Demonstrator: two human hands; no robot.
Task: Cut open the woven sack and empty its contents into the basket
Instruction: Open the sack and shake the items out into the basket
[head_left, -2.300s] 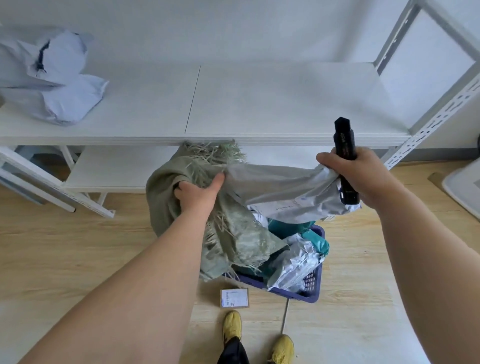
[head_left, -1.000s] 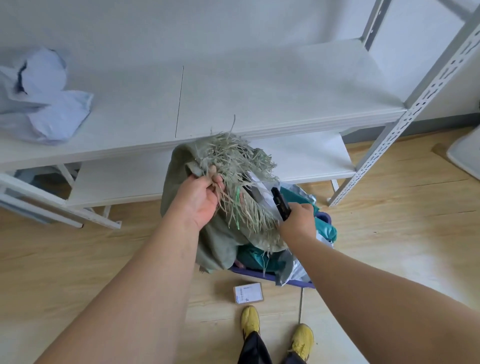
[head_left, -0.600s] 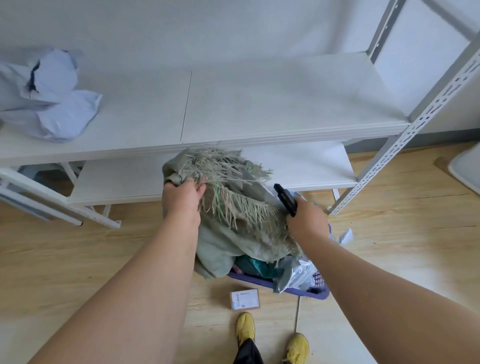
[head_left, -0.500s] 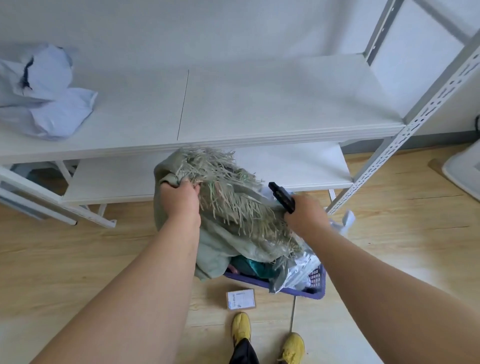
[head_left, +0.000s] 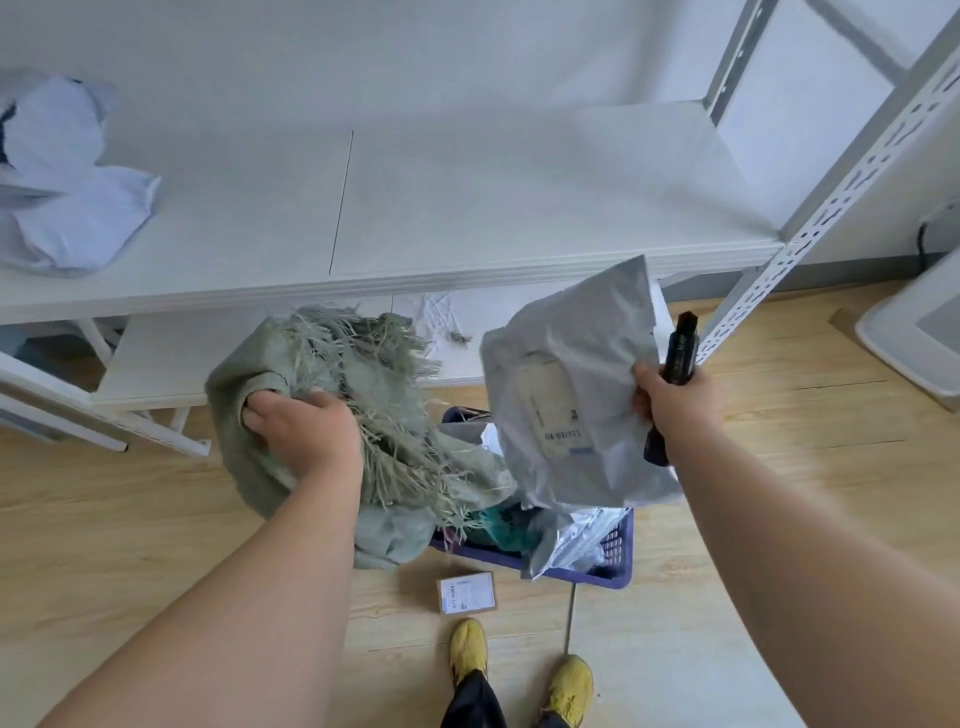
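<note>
My left hand (head_left: 304, 434) grips the grey-green woven sack (head_left: 395, 426) by its frayed cut edge, and the sack droops over the left side of the purple basket (head_left: 613, 551). My right hand (head_left: 675, 402) holds a black knife handle (head_left: 680, 348) and pinches a grey plastic mailer (head_left: 576, 395) with a label, lifted above the basket. Silver and teal parcels (head_left: 566, 535) lie in the basket on the floor.
A white shelf (head_left: 467, 208) stands in front, its lower board behind the sack. Pale blue bags (head_left: 67, 197) lie at the shelf's left end. A small labelled box (head_left: 466, 592) sits on the floor by my yellow shoes (head_left: 467, 649). A white tray (head_left: 914, 338) is at the right.
My right hand, still gripping the knife, has pulled a grey mailer out of the sack and raised it to the right. My left hand has kept its grip on the sack.
</note>
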